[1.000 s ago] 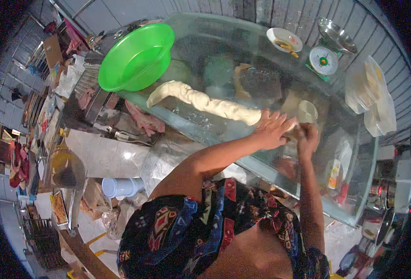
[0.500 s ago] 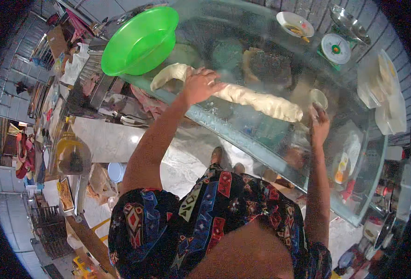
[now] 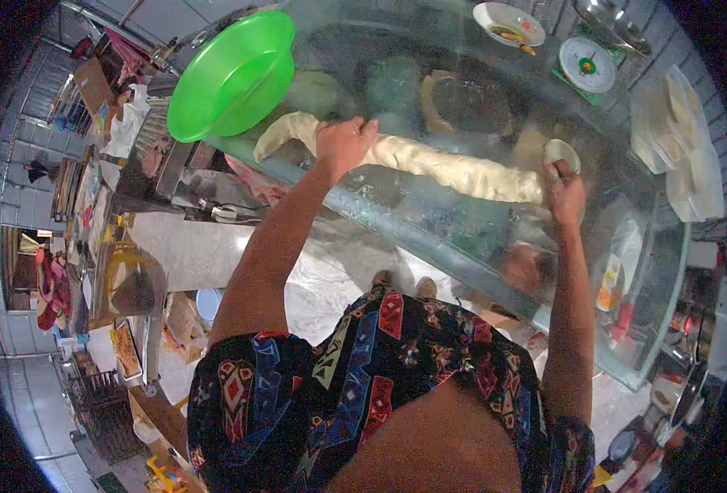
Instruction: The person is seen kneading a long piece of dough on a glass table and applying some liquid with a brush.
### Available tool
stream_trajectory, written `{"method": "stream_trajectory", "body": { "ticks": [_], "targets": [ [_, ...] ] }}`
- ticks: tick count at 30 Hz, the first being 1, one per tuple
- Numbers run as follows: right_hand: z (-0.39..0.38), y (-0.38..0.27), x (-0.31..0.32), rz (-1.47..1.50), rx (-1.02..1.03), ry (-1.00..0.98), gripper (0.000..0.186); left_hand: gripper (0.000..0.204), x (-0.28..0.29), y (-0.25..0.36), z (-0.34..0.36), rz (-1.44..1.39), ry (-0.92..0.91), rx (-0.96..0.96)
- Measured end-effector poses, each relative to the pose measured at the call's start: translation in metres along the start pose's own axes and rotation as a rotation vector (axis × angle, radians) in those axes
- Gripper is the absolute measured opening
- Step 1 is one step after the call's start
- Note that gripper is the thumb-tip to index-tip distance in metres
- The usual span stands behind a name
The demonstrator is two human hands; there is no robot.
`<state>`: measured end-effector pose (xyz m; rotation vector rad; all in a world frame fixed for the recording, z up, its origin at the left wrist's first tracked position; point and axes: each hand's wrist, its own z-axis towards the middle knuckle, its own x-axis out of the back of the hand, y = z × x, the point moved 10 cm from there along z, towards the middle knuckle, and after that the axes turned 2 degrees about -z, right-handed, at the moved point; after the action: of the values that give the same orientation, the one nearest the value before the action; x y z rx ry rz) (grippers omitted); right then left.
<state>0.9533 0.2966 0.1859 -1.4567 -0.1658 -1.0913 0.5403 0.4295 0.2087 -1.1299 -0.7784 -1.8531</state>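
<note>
A long, thick roll of pale dough lies across the glass tabletop, its far-left end curving down beside a green basin. My left hand lies over the dough near that curved end, fingers wrapped round it. At the dough's right end is my right hand, closed, its fingertips at the near rim of a small pale bowl. Whether those fingers pinch the rim or something in the bowl I cannot make out. The edge of this hand is close against the dough's end; contact there is unclear.
The wide green basin stands at the far left. A white plate with food bits and a dial scale with a metal pan are at the back right. Clear plastic containers sit at the right edge. The glass edge runs before me.
My left hand's fingers have gone from spread on the dough to wrapped round it. The dough's right end has come closer to my right hand. The view has shifted slightly.
</note>
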Motion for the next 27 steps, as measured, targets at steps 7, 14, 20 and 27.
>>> {"method": "stream_trajectory", "body": {
  "ticks": [7,14,20,27],
  "targets": [
    [0.002,0.026,-0.002,0.113,-0.013,0.131,0.042,0.029,0.000,-0.020,0.001,-0.173,0.046,0.185],
    [0.037,-0.033,-0.004,-0.655,0.233,0.001,0.047,0.038,0.036,-0.081,0.007,-1.276,0.065,0.610],
    [-0.041,-0.226,-0.135,-0.343,0.340,-0.529,0.062,0.044,0.007,-0.091,-0.009,-0.067,-0.132,0.018],
    [-0.077,-0.259,-0.220,-0.561,0.404,-0.402,0.059,0.041,0.007,-0.077,-0.005,-0.182,-0.144,-0.035]
  ]
}}
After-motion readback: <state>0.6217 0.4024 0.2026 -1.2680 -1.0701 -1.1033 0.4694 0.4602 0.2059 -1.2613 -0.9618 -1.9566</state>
